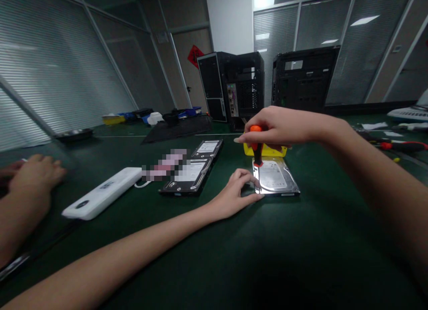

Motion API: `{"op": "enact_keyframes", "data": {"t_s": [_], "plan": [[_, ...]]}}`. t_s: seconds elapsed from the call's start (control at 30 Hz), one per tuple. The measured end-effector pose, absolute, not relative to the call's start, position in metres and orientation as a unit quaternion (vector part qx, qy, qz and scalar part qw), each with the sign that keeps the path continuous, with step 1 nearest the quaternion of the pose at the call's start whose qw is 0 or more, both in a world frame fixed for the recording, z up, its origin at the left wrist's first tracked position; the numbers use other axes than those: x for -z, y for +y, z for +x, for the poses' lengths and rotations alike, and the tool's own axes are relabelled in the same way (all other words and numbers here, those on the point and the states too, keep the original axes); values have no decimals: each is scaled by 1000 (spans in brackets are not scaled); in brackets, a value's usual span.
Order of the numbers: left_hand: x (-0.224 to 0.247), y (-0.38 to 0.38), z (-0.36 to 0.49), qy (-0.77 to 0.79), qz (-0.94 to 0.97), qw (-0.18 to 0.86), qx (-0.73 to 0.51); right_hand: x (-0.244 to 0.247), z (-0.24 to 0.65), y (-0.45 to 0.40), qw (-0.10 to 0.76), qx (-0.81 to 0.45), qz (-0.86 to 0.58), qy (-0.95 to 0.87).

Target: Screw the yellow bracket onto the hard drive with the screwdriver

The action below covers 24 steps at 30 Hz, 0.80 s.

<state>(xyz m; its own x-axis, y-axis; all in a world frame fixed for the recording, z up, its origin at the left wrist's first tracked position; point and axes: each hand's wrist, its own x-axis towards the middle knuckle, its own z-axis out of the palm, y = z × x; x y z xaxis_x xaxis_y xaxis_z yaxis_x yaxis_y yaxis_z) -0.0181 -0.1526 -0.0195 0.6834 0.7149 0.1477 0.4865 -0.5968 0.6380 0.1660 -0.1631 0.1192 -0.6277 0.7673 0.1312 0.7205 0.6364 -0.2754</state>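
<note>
A silver hard drive (276,176) lies flat on the dark green table in front of me. My left hand (239,189) grips its left edge near the front corner, thumb low and fingers on top. Above the drive, my right hand (270,127) is wrapped round the orange and black handle of a screwdriver (257,156). The screwdriver stands upright with its lower end over the drive's left side; the tip is too small to make out. Just behind the drive sits a yellow tray (249,150), partly covered by my right hand.
More hard drives (192,176) lie left of my left hand, beside a white power strip (103,192). Another person's hand (38,176) rests at the far left. Computer cases (234,87) stand at the back. Red-and-black-handled pliers (404,146) lie at the right.
</note>
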Motion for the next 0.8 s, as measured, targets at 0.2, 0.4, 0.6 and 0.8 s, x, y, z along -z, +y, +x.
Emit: {"op": "enact_keyframes", "data": {"t_s": [0.2,0.4,0.6,0.8], "plan": [[23,-150,-19,342,873,282,-204,-117,166,-161,161,-52,-401,-900],[23,-151,-19,345,873,280,-200,-114,167,-154,146,25,-369,-917],[24,-150,-19,345,874,275,-206,-114,166,-155,144,4,-377,-915],[24,-150,-19,340,877,268,-209,-118,165,-160,124,-50,-361,-923]]}}
